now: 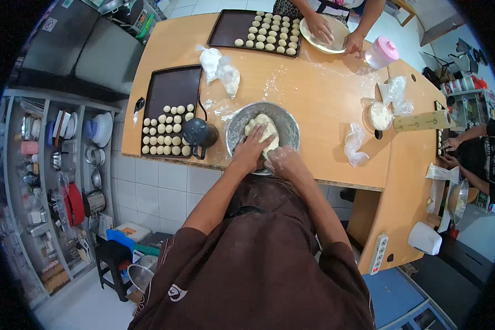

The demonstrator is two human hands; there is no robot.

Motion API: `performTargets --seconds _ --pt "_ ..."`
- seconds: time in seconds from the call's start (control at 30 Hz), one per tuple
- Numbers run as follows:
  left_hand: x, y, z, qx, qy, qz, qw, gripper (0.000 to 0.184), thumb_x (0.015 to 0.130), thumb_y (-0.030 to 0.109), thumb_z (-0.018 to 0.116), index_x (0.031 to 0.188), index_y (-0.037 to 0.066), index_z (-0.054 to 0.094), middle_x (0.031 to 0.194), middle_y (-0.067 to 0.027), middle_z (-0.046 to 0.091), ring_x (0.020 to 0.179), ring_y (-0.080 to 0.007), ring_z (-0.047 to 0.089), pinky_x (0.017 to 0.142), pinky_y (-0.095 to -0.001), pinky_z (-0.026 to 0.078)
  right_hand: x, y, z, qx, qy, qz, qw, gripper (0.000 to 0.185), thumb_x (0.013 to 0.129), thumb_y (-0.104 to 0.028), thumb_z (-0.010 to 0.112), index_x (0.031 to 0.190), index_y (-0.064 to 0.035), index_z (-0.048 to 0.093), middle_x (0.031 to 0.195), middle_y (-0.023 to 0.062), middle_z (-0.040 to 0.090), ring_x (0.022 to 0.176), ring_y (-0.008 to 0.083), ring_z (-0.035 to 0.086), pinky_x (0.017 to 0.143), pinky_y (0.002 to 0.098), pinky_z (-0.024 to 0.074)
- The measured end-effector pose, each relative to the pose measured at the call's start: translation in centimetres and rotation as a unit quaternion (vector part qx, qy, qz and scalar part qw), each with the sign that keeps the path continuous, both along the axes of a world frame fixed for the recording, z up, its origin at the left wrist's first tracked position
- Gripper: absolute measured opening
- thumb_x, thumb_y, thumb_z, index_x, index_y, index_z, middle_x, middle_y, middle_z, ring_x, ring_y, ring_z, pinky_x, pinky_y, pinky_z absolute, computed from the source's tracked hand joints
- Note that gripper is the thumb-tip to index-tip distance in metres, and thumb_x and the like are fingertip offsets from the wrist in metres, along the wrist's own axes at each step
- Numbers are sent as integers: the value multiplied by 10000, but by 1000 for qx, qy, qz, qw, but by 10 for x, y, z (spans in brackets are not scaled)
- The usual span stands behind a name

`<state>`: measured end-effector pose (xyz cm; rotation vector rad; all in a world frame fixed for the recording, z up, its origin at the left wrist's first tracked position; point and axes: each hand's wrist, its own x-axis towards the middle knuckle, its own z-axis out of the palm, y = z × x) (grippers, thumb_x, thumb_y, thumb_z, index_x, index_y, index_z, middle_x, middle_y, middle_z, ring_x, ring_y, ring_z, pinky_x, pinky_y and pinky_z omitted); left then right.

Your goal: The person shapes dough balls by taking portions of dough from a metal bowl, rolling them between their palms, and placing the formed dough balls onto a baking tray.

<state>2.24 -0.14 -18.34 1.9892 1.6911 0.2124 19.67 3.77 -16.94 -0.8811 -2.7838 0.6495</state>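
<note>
A lump of pale dough point(264, 125) lies in a metal bowl point(289, 118) at the table's near edge. My left hand point(250, 147) presses on the dough's left side with its fingers stretched out. At the lower right of the dough is my right hand point(284, 161), floury and curled against it; its fingertips are partly hidden. Left of the bowl stands a black electric appliance point(199, 133), beside a dark tray point(173, 91) with several dough balls.
Another tray point(225, 30) of dough balls lies at the back, near a person's hands point(320, 30) in a wide bowl point(335, 51). Flour bags point(210, 61), a pink-lidded container point(386, 49) and a cream tub point(380, 116) stand about. Another person point(478, 157) works at the far right.
</note>
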Motion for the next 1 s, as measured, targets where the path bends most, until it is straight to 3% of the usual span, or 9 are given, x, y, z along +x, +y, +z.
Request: performTargets --seconds 0.17,0.37,0.4,0.5,0.7,0.77,0.83,0.9,1.0 --pt "4 2 -3 -5 11 -12 1000 846 699 39 725 1453 258 412 1593 -101 184 1470 -300 189 1123 -485 335 7 -15 40 -41 39 -39 998 192 827 -220 681 842 -30 656 773 169 658 750 370 641 724 469 507" --pt "5 8 -20 42 -9 23 999 798 747 203 724 1469 210 385 1592 -140 159 1483 -308 126 1120 -475 337 5 -22 92 -138 136 -186 963 186 877 -187 647 944 -14 653 845 177 669 785 378 640 760 490 496" --pt "7 8 -16 27 -10 25 999 809 740 215 735 1468 204 385 1591 -150 155 1482 -312 124 1124 -465 335 16 -24 72 -45 197 -211 956 219 895 -187 638 1001 5 654 909 201 676 799 351 654 752 455 510" --pt "8 8 -6 -9 0 24 1000 849 714 263 773 1466 190 384 1591 -163 142 1481 -326 116 1130 -454 332 35 -13 71 -304 147 -334 880 237 916 -188 621 1026 20 647 919 188 682 783 270 671 730 390 535" --pt "7 11 -7 1 5 1 1000 810 751 318 745 1463 169 389 1566 -194 200 1472 -348 140 1132 -457 319 38 -21 55 -484 350 -397 697 310 999 -242 520 988 35 658 809 117 660 733 147 636 684 307 527" --pt "2 15 -11 11 9 -37 999 773 780 331 719 1460 158 394 1528 -231 281 1454 -368 200 1125 -458 326 43 -24 43 -497 381 -370 686 365 1022 -271 475 998 51 647 853 114 662 751 152 628 723 300 535" --pt "0 19 16 -38 -154 -32 987 704 848 369 652 1454 119 396 1474 -247 367 1412 -376 291 1110 -457 343 45 -30 40 -480 369 -355 712 391 1030 -288 460 1005 52 650 875 111 667 762 158 627 742 302 536" --pt "7 25 43 -118 -377 46 918 659 904 435 550 1445 89 403 1432 -253 430 1376 -382 359 1112 -461 336 42 -28 48 -425 313 -338 779 386 1023 -295 475 1010 39 667 875 110 673 767 166 632 743 314 531" --pt "34 23 87 -251 -705 179 639 741 965 593 269 1414 21 409 1406 -259 459 1330 -372 427 1134 -468 303 15 -36 107 -263 347 -299 849 298 958 -272 588 976 11 679 832 141 683 741 223 640 712 392 500"
